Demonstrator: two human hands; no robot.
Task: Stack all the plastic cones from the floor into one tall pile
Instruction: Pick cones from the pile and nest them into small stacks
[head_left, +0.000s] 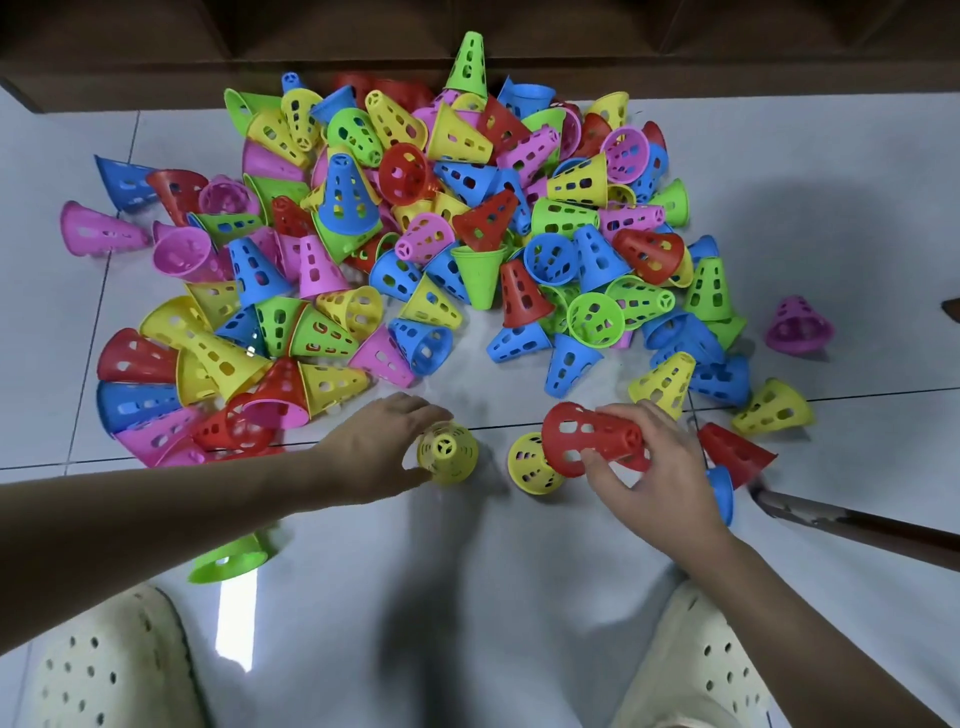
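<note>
With our left hand (384, 447) curled round the upright yellow cone (448, 453) on the floor (519, 571) and our right hand (649, 467) gripping the tilted red cone (587, 436), we should square red's mouth over yellow's tip before pressing down.

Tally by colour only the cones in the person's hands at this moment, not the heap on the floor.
yellow cone: 1, in the grip of the left hand
red cone: 1, in the grip of the right hand
Total: 2
</note>
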